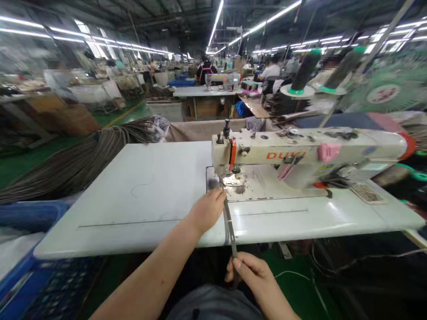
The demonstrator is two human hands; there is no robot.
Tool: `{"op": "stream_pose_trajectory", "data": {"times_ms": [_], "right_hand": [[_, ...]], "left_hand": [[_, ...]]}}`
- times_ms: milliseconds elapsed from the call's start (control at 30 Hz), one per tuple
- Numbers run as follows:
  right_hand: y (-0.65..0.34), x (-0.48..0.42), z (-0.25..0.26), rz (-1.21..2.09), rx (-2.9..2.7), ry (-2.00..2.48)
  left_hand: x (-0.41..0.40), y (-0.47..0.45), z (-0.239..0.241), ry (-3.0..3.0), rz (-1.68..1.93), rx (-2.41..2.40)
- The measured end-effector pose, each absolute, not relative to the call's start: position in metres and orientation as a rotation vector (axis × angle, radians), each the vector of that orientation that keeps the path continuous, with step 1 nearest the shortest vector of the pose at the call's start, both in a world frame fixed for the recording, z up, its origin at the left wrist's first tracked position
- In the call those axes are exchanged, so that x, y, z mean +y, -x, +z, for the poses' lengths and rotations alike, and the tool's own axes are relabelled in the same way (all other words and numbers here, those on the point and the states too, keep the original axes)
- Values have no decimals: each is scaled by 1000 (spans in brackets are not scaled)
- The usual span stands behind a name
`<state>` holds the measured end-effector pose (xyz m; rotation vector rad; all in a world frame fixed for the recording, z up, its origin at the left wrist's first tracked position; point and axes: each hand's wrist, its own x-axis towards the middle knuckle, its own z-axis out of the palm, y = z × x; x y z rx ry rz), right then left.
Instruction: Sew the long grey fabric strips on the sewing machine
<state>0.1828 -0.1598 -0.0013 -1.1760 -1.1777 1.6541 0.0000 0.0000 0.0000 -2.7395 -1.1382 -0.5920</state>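
White table (133,195), sewing machine (300,155) behind: left hand (207,211) and right hand (250,272) pinch a dark strap (229,229).

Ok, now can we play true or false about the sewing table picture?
1. The left hand holds the strap right by the needle. True.
2. The right hand holds scissors. False: it pinches the near end of the strap.
3. The sewing machine is black. False: it is white with orange letters.
4. A heap of straps lies to the left of the table. True.
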Motion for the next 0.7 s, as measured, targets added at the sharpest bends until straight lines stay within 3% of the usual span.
{"op": "stream_pose_trajectory", "data": {"times_ms": [700], "right_hand": [[-188,-159,-20,1643,-1205,1150]], "left_hand": [[0,-1,3,2735,-700,-1158]]}}
